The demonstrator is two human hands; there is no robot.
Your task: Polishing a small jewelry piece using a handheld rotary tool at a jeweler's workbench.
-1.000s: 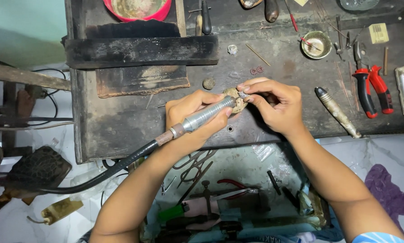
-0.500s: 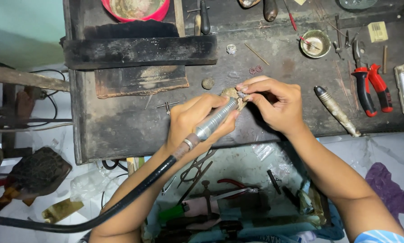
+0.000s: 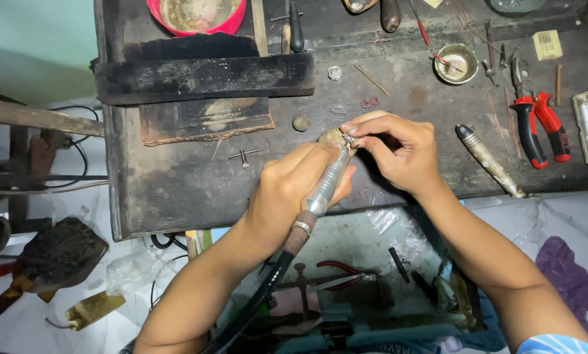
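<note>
Nearest me, my left hand (image 3: 287, 196) wraps closed around the rotary handpiece (image 3: 323, 187), its black cable trailing toward me. Its tip meets a small jewellery piece (image 3: 348, 139) pinched in the closed fingertips of my right hand (image 3: 399, 154), over the dark workbench (image 3: 176, 177). Farther right lie red-handled pliers (image 3: 536, 124); a small brass bowl (image 3: 456, 63) sits beyond.

Dark wooden workbench (image 3: 176, 190) carries red-handled pliers (image 3: 536, 124), brass bowl (image 3: 456, 63).
</note>
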